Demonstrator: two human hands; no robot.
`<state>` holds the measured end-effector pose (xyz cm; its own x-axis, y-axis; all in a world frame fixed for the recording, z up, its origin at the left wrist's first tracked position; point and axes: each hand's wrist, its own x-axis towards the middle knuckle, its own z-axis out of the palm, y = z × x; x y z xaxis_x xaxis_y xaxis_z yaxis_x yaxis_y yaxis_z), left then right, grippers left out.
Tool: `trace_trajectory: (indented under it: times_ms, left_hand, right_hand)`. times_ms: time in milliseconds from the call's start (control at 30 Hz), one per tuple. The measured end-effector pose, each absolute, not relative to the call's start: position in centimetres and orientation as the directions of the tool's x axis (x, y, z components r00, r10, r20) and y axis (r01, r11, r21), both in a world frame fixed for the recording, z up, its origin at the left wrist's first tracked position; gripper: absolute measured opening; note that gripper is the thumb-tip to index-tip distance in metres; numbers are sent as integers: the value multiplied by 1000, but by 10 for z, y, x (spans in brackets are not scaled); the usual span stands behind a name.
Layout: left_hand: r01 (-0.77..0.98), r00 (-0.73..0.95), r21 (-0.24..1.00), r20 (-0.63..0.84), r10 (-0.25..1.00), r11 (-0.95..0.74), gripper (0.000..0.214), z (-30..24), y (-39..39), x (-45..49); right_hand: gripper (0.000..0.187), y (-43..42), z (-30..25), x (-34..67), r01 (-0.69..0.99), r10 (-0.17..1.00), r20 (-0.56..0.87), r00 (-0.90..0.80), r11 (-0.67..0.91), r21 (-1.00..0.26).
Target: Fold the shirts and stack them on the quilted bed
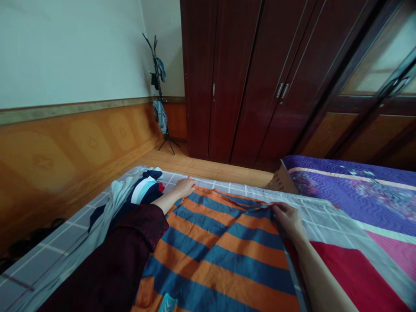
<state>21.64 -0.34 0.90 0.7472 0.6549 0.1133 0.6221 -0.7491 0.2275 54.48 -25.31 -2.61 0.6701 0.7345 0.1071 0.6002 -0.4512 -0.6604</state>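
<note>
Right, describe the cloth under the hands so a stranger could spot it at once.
Start at the bed with its grey checked sheet. Spread across its middle is the striped cloth, the left hand pressing its far corner and the right hand gripping its far edge. Broad orange and blue stripes set it apart from the red cloth beside it.

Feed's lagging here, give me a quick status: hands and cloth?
Left hand flat on far corner of striped cloth. Right hand pinching its far edge. Pile of clothes beside left hand, clear of the cloth.
</note>
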Motion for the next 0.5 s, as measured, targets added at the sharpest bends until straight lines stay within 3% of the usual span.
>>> trace_trajectory:
  times_ms: [233, 500]
  left_hand:
    - [795, 531, 247, 158, 832, -554, 24, 36, 47, 184]
    - [910, 360, 204, 44, 932, -361, 25, 12, 59, 141]
  right_hand:
    - [36, -245, -16, 537, 639, 717, 132, 685, -503, -582]
    - [48, -244, -11, 524, 684, 724, 125, 678, -560, -467]
